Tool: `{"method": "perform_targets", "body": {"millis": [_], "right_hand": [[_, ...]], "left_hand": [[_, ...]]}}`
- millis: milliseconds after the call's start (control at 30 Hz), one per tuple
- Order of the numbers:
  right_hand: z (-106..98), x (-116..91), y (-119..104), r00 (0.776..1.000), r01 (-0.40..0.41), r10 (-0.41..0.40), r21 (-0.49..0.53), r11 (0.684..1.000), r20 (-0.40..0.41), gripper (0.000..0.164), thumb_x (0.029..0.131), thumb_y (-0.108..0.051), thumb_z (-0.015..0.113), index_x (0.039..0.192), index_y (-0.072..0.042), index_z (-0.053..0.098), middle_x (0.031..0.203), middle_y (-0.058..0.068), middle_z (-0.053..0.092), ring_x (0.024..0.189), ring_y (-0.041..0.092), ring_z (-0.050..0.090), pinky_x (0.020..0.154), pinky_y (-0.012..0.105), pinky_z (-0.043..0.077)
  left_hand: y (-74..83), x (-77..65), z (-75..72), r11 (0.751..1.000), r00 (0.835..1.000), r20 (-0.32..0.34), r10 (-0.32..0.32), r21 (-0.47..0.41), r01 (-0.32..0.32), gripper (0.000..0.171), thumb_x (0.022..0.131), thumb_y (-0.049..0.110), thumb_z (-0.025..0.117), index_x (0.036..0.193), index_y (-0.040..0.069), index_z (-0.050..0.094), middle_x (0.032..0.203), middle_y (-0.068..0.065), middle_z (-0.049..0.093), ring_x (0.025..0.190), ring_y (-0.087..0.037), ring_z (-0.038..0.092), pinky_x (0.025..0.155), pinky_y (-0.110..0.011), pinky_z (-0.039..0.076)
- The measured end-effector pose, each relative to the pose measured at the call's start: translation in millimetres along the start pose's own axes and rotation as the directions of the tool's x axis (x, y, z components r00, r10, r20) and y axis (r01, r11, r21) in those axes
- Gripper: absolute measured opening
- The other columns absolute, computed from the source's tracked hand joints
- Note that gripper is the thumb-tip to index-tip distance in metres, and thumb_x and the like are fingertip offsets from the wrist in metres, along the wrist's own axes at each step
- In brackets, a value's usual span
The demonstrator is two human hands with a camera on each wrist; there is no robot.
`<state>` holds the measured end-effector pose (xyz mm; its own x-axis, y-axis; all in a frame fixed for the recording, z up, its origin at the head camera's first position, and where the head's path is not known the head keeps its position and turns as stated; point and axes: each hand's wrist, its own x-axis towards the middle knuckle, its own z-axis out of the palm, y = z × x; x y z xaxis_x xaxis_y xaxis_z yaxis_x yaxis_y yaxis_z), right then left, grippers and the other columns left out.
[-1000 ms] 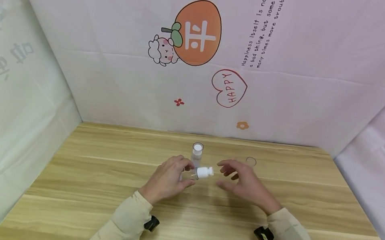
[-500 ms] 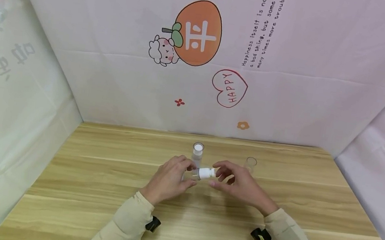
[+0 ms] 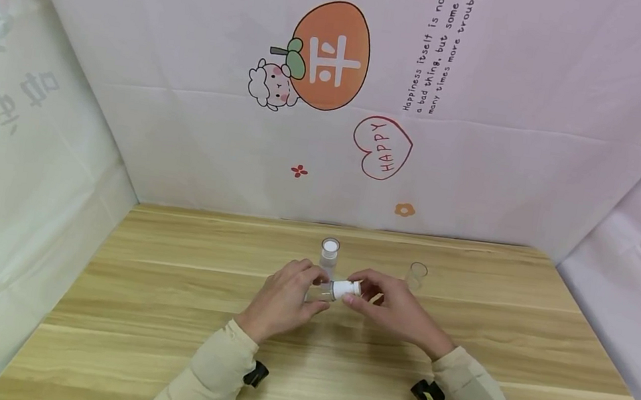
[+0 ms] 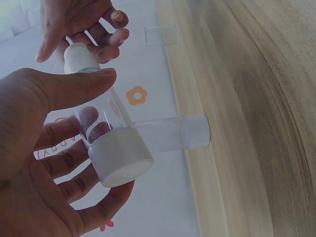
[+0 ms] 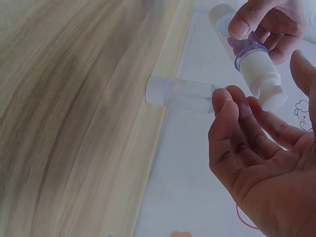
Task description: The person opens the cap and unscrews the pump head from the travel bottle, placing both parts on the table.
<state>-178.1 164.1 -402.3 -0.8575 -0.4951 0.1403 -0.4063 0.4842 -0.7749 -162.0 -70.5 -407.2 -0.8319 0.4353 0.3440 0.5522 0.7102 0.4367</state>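
Note:
My left hand (image 3: 286, 297) grips a small clear pump bottle (image 4: 121, 158) by its transparent body, tilted sideways with its white base toward the palm. The bottle's white pump head (image 3: 345, 290) points to the right. Around that head, my right hand (image 3: 394, 308) holds its fingers loosely curved. In the right wrist view the thumb (image 5: 302, 71) stands apart from the head, while fingertips are right beside it. Behind the left hand a second clear bottle (image 3: 328, 253) with a white top stands upright on the table, its lower part hidden in the head view.
A clear cylindrical cap (image 3: 417, 273) stands on the wooden table (image 3: 184, 358), behind and right of the right hand. A printed white cloth (image 3: 200, 143) hangs along the table's back edge, with more cloth at both sides.
My right hand has moved left, bringing its fingers from beside the pump head to around it. The left hand and its bottle have shifted very slightly right.

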Motion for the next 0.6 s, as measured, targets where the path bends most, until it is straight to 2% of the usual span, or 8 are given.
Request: {"method": "perform_targets", "body": {"millis": [400,600], "right_hand": [[2.3,1.5,-3.5,1.000,-0.005,0.005,-0.022,1.000,-0.008,0.020,0.100,-0.028,0.068,0.111,-0.012,0.070,0.087,-0.007,0.067,0.079,0.015,0.062,0.072,0.033,0.055],[3.8,2.9,-2.7,1.000,-0.007,0.006,-0.019,1.000,-0.026,0.020,0.099,-0.030,0.069,0.107,-0.012,0.070,0.083,-0.006,0.065,0.074,0.015,0.062,0.066,0.031,0.054]], "left_hand": [[-0.7,0.4,2.3,1.000,1.000,-0.007,0.014,0.003,-0.014,0.033,0.081,0.022,0.088,0.106,0.011,0.071,0.098,-0.001,0.066,0.090,-0.017,0.060,0.072,-0.032,0.051],[1.1,1.5,2.4,1.000,1.000,0.004,0.004,-0.008,-0.004,0.032,0.081,0.022,0.088,0.106,0.011,0.071,0.097,0.001,0.064,0.091,-0.017,0.059,0.073,-0.032,0.051]]}}
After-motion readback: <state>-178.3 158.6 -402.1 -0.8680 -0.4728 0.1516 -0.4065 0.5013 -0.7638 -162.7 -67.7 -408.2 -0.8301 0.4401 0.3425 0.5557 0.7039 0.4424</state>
